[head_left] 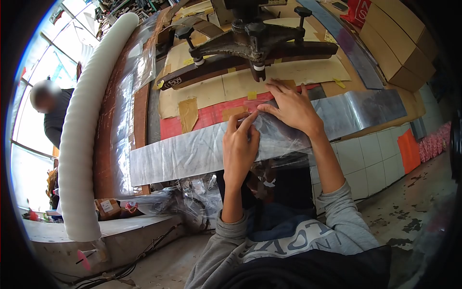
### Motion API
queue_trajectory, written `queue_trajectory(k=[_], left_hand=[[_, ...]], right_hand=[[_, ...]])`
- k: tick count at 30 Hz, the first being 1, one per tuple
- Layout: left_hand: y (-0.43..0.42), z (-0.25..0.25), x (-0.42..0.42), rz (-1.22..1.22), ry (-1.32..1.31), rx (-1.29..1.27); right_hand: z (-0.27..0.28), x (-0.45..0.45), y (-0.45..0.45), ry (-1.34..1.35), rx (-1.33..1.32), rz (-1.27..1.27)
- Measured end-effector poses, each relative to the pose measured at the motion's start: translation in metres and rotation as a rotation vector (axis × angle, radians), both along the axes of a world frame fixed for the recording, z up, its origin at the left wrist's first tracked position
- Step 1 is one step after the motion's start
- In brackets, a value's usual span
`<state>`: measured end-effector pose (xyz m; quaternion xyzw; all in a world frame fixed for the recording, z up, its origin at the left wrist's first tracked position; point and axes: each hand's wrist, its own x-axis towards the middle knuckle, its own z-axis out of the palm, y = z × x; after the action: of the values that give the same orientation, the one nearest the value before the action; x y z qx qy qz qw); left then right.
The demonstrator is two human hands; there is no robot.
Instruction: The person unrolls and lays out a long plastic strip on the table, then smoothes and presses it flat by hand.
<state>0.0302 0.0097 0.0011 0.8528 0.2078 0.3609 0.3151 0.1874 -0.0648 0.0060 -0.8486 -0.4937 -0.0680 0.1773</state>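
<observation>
My left hand [240, 144] is closed, its finger and thumb tips pinched at the edge of a clear plastic film [281, 135]. Just to its right, my right hand [292, 110] lies over the same film with its fingers stretched out and its thumb close to my left fingertips. The film drapes over a long greyish translucent strip [183, 153] along the front edge of the work surface. Behind the strip lies a red sheet [171, 126] with pieces of brown tape [188, 114] on it.
Above the board [211, 91] stands a dark metal press head [255, 43] with knobs. A white foam roll [79, 144] leans at the left, with another person [57, 108] beyond it. Cardboard boxes [394, 43] stand at the right, above an orange sheet [409, 150].
</observation>
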Motion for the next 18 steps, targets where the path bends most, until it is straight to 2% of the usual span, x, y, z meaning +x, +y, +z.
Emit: queue_trajectory(k=[18], left_hand=[[-0.0008, 0.0050, -0.0011, -0.019, 0.037, -0.014]], right_hand=[[-0.0020, 0.0021, 0.0020, 0.010, -0.011, -0.007]])
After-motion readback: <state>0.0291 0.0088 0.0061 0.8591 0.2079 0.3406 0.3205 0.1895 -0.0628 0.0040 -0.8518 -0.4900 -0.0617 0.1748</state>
